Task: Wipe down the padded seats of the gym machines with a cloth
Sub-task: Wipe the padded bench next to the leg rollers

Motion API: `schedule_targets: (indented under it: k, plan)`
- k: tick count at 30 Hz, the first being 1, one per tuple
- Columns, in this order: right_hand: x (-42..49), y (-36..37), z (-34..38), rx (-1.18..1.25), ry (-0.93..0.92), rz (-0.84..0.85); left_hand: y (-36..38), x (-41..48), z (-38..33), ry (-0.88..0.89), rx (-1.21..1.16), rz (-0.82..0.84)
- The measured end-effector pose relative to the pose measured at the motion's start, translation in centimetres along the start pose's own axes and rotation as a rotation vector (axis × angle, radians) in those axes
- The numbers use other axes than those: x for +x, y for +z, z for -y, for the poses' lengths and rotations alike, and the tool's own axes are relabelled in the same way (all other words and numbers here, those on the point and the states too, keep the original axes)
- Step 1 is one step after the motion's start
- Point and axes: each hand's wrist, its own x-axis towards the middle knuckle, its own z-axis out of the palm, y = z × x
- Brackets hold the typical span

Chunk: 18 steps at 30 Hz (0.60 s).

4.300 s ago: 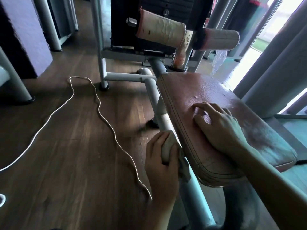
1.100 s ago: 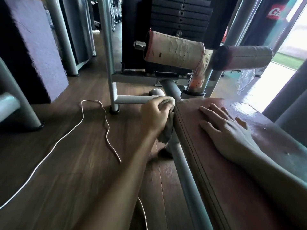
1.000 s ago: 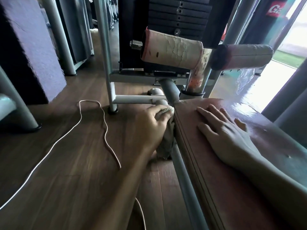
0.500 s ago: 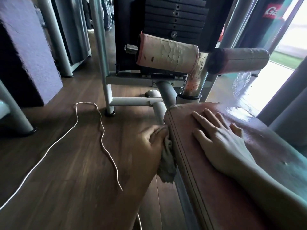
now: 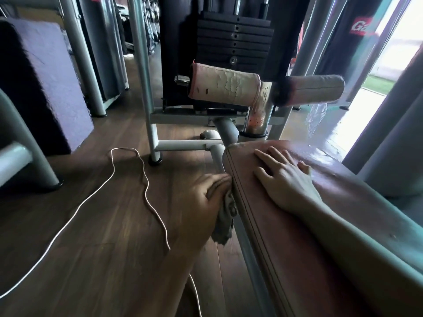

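A long reddish-brown padded seat (image 5: 297,243) runs from the middle of the view toward the lower right. My left hand (image 5: 206,197) grips a crumpled grey cloth (image 5: 225,221) and presses it against the seat's left side edge, a loose end hanging below. My right hand (image 5: 286,179) lies flat on top of the seat near its far end, fingers straight and spread.
Two worn roller pads (image 5: 225,86) sit on a post beyond the seat, before a black weight stack (image 5: 233,44). A grey frame tube (image 5: 249,255) runs under the seat's left edge. A white cord (image 5: 146,191) snakes over the wooden floor. A dark mat (image 5: 45,83) leans at left.
My left hand has slid the cloth back along the seat's left edge toward me. My right hand stays flat on the seat top.
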Motion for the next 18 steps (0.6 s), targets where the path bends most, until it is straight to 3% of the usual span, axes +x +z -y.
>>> schedule_targets:
  k: [2,6,8,10,13,16,18]
  plan:
    - [0.4,0.4,-0.6,0.102,0.001,-0.082,-0.2,-0.3,-1.8,-0.021,0.008,-0.004]
    - [-0.6,-0.5,-1.4,0.606,0.096,-0.360,-0.5,1.0,-5.5,0.025,0.167,-0.010]
    - [-2.2,-2.0,-2.4,0.679,0.106,-0.335,-0.4,2.3,-7.0,0.001,0.192,0.050]
    - [-4.6,-3.7,-4.6,0.552,0.029,-0.208,0.0,3.0,-8.8,-0.050,0.172,0.159]
    - [-8.2,-5.6,-10.6,0.089,-0.140,-0.006,1.6,3.4,-11.5,-0.036,0.121,0.280]
    - [-10.8,-5.9,-14.6,0.046,-0.073,0.147,3.6,3.6,-13.2,0.023,0.180,0.434]
    - [-11.6,-5.5,-15.2,0.080,-0.081,0.119,4.4,3.5,-13.5,0.041,0.284,0.565]
